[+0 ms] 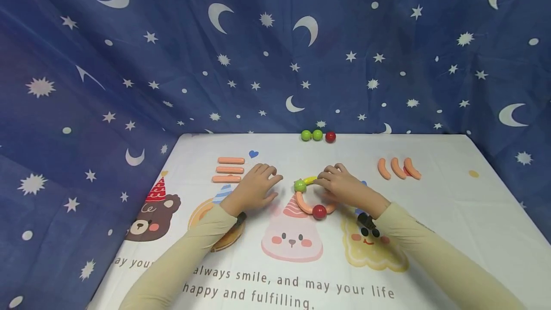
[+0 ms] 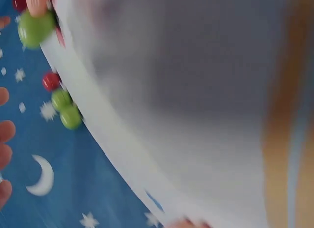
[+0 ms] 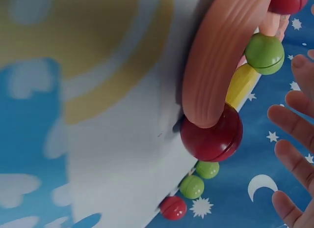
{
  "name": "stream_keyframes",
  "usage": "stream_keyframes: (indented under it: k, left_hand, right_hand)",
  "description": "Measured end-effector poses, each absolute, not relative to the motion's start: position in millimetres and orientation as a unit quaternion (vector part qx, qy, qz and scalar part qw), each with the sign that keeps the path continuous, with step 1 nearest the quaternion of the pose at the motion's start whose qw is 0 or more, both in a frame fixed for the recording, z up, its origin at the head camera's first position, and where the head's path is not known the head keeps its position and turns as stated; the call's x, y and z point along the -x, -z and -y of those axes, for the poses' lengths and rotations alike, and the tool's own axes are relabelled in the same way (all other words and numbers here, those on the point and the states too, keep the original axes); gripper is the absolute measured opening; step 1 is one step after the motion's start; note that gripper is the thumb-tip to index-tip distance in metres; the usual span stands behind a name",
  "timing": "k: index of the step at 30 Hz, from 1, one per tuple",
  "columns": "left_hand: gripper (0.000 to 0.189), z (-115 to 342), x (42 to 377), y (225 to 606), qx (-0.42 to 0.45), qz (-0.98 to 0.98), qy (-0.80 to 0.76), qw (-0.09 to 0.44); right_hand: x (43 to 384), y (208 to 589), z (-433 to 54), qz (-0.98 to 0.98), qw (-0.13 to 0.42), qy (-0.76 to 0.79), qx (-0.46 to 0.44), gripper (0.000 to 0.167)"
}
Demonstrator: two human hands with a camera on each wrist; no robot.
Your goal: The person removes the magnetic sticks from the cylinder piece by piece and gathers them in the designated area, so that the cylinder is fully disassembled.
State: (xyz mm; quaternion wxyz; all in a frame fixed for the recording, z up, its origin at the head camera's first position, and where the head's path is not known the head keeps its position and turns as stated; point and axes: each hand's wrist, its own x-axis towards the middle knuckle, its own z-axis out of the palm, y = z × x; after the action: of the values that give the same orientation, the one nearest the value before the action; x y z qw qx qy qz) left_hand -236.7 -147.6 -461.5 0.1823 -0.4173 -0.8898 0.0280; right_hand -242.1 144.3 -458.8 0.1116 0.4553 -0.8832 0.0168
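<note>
A ring of toy pieces lies mid-table: a green ball (image 1: 300,185), a yellow stick (image 1: 310,180), curved orange pieces (image 3: 223,61) and a red ball (image 1: 319,212) at the front. Another red ball (image 3: 212,133), hidden by the hand in the head view, joins the yellow stick to a curved piece. My right hand (image 1: 348,186) hovers at the ring's right side, fingers loosely bent and apart from the pieces in the right wrist view. Left of the ring, my left hand (image 1: 256,188) holds nothing, its thumb and fingers spread toward the green ball.
Three straight orange sticks (image 1: 230,170) lie at the back left, and three curved orange pieces (image 1: 398,168) at the back right. Two green balls (image 1: 317,135) and a red ball (image 1: 330,137) sit by the far edge, before a blue star-patterned curtain (image 1: 275,61).
</note>
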Motion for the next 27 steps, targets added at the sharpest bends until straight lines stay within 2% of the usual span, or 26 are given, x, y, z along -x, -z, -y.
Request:
stream_keyframes:
  k: [12, 21, 27]
  left_hand:
    - [0.036, 97, 214, 466, 0.440, 0.889, -0.022, 0.127]
    - [0.031, 67, 210, 471, 0.465, 0.878, -0.040, 0.104]
    - [0.034, 53, 212, 477, 0.472, 0.875, -0.059, 0.088]
  right_hand:
    - [217, 470, -167, 0.874, 0.109, -0.034, -0.473, 0.028]
    - [213, 476, -174, 0.866, 0.134, -0.030, -0.480, 0.023]
    - [214, 478, -176, 0.865, 0.141, -0.033, -0.480, 0.025]
